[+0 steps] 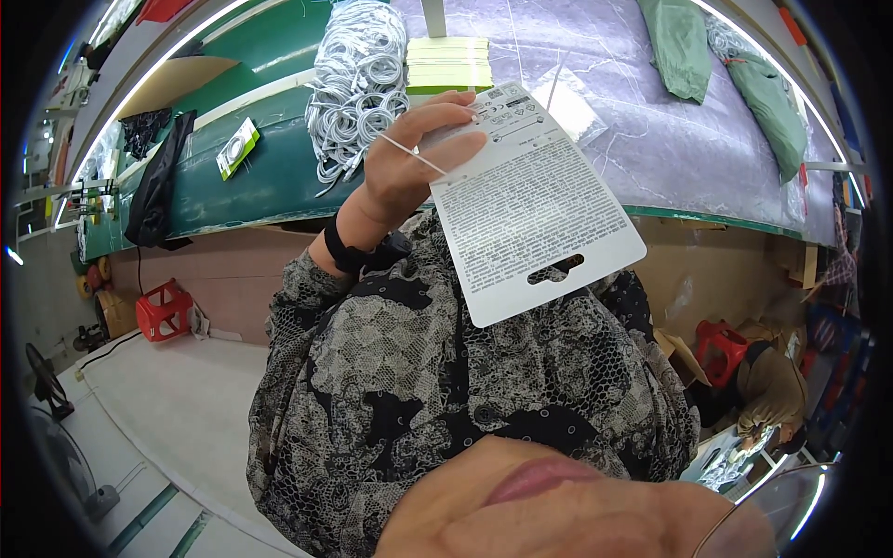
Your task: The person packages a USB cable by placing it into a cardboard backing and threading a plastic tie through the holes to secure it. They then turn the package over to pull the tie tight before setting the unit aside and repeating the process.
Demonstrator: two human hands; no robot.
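Note:
My left hand [409,153], with a black band on its wrist, grips the upper left part of a white packaging card [535,219] between thumb and fingers. Dense printing covers the side turned up, and a hanger slot is cut near the card's lower edge. A thin white tie [409,154] sticks out from the card's left edge across my hand. Another white strip [557,84] rises beyond the card's top right. My right hand does not show; only a bit of its sleeve appears beside the card, which may hide the hand.
Bundled white cables [358,84] lie on the green and grey table, beside a stack of pale yellow-green cards [448,63]. A packaged cable [238,149] lies left, a clear bag [569,107] behind my card. Green bags [677,51] sit right. Red stools [166,310] and a bent-over person [770,386] are around me.

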